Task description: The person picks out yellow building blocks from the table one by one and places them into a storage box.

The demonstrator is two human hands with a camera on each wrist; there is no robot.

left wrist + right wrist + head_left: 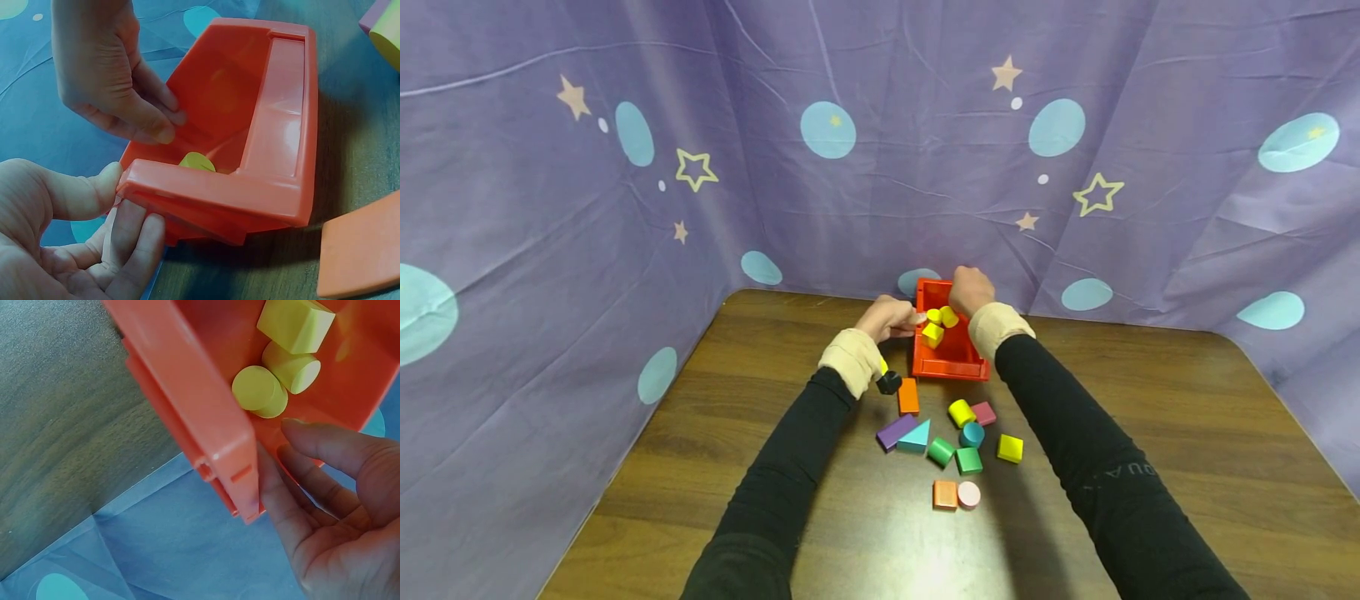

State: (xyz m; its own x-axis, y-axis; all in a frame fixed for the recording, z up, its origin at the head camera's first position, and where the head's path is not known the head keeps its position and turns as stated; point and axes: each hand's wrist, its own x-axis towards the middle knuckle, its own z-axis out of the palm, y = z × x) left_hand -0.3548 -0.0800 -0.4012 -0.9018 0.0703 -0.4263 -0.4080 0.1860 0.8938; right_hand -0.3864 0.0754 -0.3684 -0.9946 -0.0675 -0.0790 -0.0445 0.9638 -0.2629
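A red plastic bin [951, 360] stands at the far middle of the wooden table [1150, 433]. Three yellow blocks lie inside it: a cube [295, 325] and two cylinders [259, 390]. My left hand [901, 319] pinches the bin's left rim [212, 190], thumb on top and fingers under the lip. My right hand [970, 287] grips the far wall [187, 381], with fingers inside the bin and the thumb along its outer corner. In the left wrist view only one yellow block [197, 162] shows, beneath the right hand [150, 119].
Several loose coloured blocks lie in front of the bin, among them an orange brick [908, 396], a teal wedge [916, 436], a green cube [968, 460] and a yellow cube [1010, 448]. A purple star-print curtain [820, 208] closes off the back and both sides.
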